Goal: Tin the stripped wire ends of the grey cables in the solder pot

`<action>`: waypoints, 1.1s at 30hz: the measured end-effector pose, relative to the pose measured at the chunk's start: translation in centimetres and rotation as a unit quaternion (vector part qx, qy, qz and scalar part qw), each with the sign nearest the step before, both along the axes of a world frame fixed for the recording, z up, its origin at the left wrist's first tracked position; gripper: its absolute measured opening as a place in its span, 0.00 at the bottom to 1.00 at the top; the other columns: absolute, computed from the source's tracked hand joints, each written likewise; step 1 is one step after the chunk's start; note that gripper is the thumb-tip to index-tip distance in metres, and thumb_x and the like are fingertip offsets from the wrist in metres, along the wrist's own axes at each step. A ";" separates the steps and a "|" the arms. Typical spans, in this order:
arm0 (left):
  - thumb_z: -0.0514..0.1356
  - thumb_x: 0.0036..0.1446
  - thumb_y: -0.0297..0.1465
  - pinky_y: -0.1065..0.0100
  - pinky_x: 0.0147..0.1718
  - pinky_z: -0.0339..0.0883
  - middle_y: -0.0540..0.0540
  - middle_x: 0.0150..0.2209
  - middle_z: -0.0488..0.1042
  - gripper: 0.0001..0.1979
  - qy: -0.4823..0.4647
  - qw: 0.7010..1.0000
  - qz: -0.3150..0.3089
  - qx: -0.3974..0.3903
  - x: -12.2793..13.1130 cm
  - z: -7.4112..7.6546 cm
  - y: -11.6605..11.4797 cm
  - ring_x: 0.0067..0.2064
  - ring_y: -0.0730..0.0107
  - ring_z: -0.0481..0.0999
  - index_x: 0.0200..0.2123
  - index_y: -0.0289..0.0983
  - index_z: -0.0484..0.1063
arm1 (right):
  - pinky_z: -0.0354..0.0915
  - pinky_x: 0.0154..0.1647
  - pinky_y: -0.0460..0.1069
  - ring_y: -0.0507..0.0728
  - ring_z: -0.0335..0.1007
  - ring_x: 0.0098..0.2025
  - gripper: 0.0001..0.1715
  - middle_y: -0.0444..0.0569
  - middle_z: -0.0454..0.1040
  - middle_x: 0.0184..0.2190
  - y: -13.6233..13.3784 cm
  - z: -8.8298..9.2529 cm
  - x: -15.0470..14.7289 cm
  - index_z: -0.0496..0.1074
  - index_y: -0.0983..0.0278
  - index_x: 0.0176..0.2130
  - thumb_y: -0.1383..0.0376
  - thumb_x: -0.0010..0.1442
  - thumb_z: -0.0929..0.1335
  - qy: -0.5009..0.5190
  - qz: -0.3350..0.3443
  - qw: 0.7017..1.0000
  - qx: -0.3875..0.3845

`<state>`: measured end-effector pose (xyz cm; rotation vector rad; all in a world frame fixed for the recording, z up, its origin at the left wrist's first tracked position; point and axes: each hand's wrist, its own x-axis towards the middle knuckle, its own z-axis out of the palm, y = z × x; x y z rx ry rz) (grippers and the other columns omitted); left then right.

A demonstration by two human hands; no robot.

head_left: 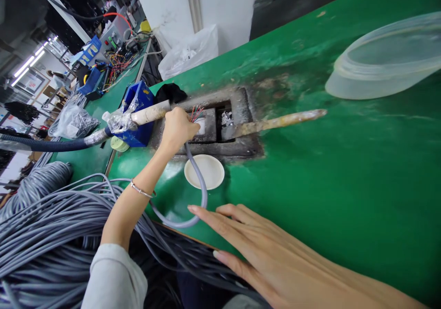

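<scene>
My left hand [179,127] is closed around a grey cable [203,192] near its end. Several thin coloured wires [196,113] fan out of that end above a sooty metal pot [246,111] set into the bench. Beside the wires, a small white round thing [201,127] sits on the pot's plate, partly hidden by my fingers. The cable loops down past a pale round dish [213,173]. My right hand [255,240] is open, fingers stretched out, its index fingertip at or just above the cable loop; contact is unclear.
A stained flat scraper [275,124] rests across the pot's right edge. Behind my left hand are a duct nozzle [151,113] and a blue bin [143,98]. Grey cable bundles [62,226] pile up at left. A clear plastic container [375,77] stands on the green bench [344,176].
</scene>
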<state>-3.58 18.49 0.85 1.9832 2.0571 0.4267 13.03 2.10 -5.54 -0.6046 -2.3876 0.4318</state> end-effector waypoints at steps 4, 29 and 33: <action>0.58 0.42 0.23 0.71 0.22 0.61 0.51 0.11 0.62 0.12 -0.067 0.997 -0.015 -0.024 -0.5 2.0 -2.1 0.17 0.74 0.64 0.11 0.35 0.63 | 0.70 0.49 0.56 0.59 0.70 0.50 0.28 0.49 0.73 0.52 -0.1 0.3 0.0 0.59 0.64 0.63 0.69 0.65 0.59 -0.004 0.086 0.996 -0.027; 0.58 0.42 0.24 0.72 0.21 0.62 0.50 0.12 0.66 0.10 -0.095 0.995 0.033 0.013 -0.1 1.2 -2.7 0.17 0.72 0.68 0.13 0.35 0.64 | 0.71 0.50 0.56 0.60 0.70 0.52 0.38 0.48 0.72 0.53 -0.3 0.1 0.4 0.56 0.60 0.65 0.69 0.58 0.66 0.008 0.100 0.992 -0.080; 0.57 0.42 0.23 0.71 0.21 0.62 0.50 0.11 0.64 0.11 -0.080 0.996 0.025 0.009 -0.2 0.2 -1.5 0.17 0.72 0.67 0.12 0.35 0.63 | 0.73 0.49 0.56 0.60 0.69 0.53 0.39 0.49 0.71 0.55 -0.2 -0.1 0.4 0.54 0.62 0.66 0.67 0.58 0.66 0.003 0.073 0.995 -0.064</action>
